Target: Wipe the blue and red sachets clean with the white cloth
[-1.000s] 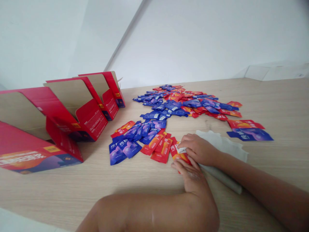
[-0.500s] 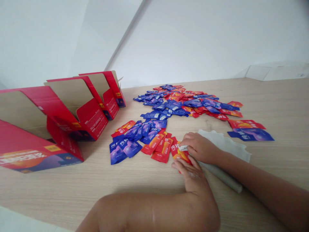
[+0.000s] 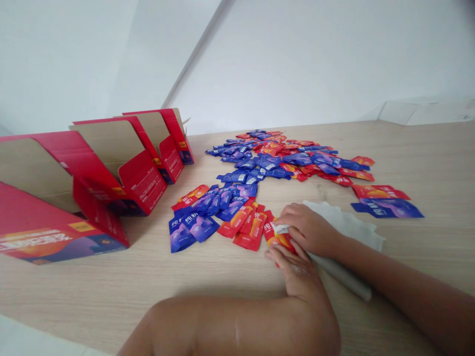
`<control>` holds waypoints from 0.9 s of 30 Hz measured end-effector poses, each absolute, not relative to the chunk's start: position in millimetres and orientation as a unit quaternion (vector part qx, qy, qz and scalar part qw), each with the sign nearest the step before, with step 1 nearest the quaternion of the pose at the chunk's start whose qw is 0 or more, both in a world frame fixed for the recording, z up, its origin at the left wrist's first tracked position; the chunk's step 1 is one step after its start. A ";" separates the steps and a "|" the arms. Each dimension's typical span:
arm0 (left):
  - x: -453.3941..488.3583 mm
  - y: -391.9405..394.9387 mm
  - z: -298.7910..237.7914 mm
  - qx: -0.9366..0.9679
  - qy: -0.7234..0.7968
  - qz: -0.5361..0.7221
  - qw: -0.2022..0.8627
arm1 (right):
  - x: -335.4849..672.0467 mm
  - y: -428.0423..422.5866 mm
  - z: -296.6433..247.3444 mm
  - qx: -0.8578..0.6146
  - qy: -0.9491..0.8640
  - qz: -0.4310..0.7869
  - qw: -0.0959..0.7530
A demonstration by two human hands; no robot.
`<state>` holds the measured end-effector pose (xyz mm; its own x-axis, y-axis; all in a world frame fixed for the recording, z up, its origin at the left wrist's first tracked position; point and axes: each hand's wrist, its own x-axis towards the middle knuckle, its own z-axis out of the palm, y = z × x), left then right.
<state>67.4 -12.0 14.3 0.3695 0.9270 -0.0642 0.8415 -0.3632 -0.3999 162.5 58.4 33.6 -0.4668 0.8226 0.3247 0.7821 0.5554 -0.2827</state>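
1. Looking down from the head camera, we find both hands drawn together at the near edge of the sachets. The right hand point(image 3: 308, 230) is closed, its fingers curled around a bunched corner of a white wipe point(image 3: 345, 222) and pressing it on a red sachet point(image 3: 277, 240). The wipe seems to be held this way so that it bears on the sachet's face, though that is our judgement.
2. The left hand point(image 3: 295, 274) lies low, with its fingers point(image 3: 276, 253) stretched against the sachet's lower edge, apparently steadying it from below. We cannot tell whether it truly grips the sachet or only braces it.
3. The red sachet sits between both hands on the light wood tabletop point(image 3: 419, 277), and the rest of the wipe trails out beneath the right wrist.
4. Loose red sachets point(image 3: 245, 227) and blue sachets point(image 3: 196, 225) lie in rough groups just beyond the hands, and a larger mixed heap point(image 3: 285, 160) spreads farther off. Three red cardboard display boxes point(image 3: 141, 183) stand open at the left, perhaps placed to receive them.
5. The fingers hide most of the held sachet, so we cannot see its full face. The small print on the packets is too small to read, and the nearest box is cut off by the frame.
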 end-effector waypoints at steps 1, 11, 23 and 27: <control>66.7 -12.0 15.9 -0.815 -0.539 0.149 0.154 | 160.0 56.7 34.5 -0.450 -0.867 0.055 0.207; 69.0 -11.1 11.0 -0.806 -0.546 0.152 0.170 | 158.9 57.7 31.9 -0.448 -0.871 0.064 0.189; 71.8 -12.8 -0.1 -0.790 -0.597 0.030 0.137 | 162.9 61.3 30.4 -0.464 -0.864 0.059 0.183; 71.5 -12.7 0.2 -0.793 -0.597 0.011 0.122 | 163.9 62.5 29.0 -0.468 -0.863 0.056 0.184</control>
